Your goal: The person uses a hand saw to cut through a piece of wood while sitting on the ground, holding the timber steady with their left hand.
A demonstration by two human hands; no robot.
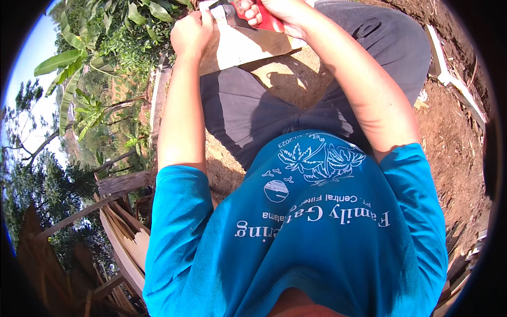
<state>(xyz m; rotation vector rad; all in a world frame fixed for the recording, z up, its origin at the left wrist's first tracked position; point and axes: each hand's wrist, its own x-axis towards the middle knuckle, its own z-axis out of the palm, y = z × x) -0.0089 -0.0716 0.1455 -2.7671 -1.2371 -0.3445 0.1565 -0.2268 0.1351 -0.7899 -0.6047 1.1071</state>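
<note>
My right hand [277,13] is closed round the red handle [269,20] of a handsaw at the top edge of the picture. Part of the saw's dark, toothed blade [240,23] shows to the left of the handle, over a flat piece of board [245,46]. The rest of the blade is cut off by the frame or hidden. At the board's left side my left hand [191,34] is closed on its edge, with the thumb on top. Sunlight and shadow fall across the board, which lies in front of my knees.
My bent legs in dark trousers [391,39] flank the board, with sandy ground [296,76] between them. Wooden rails [124,182] and split planks [127,232] stand at the left, before a green slope. A pale wooden strip [457,84] lies on brown soil at the right.
</note>
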